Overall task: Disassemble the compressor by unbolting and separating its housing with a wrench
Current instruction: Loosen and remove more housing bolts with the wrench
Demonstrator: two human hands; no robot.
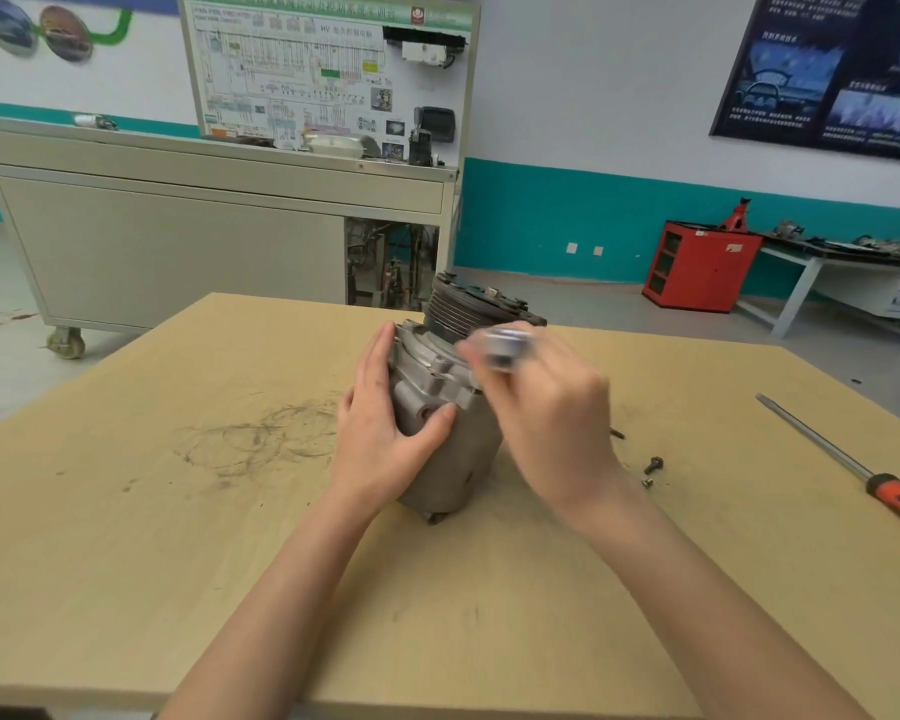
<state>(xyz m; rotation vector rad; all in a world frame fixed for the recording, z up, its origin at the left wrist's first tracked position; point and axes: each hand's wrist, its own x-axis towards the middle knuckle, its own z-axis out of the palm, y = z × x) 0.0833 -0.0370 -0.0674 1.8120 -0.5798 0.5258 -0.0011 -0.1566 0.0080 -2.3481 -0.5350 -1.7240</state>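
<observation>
A grey metal compressor [440,397] lies on its side in the middle of the wooden table [178,537], its black ribbed pulley [466,311] pointing away from me. My left hand [385,433] holds the housing from the left, thumb across its near side and fingers up along the flange. My right hand [546,423] grips a shiny metal wrench [500,345], blurred by motion, at the upper right of the housing near the flange. The wrench's working end is hidden in the blur.
Loose bolts [653,466] lie on the table just right of my right hand. A long screwdriver [853,472] with an orange and black handle lies at the right edge. Dark scuff rings mark the wood left of the compressor. A wheeled cabinet [178,241] stands beyond the table.
</observation>
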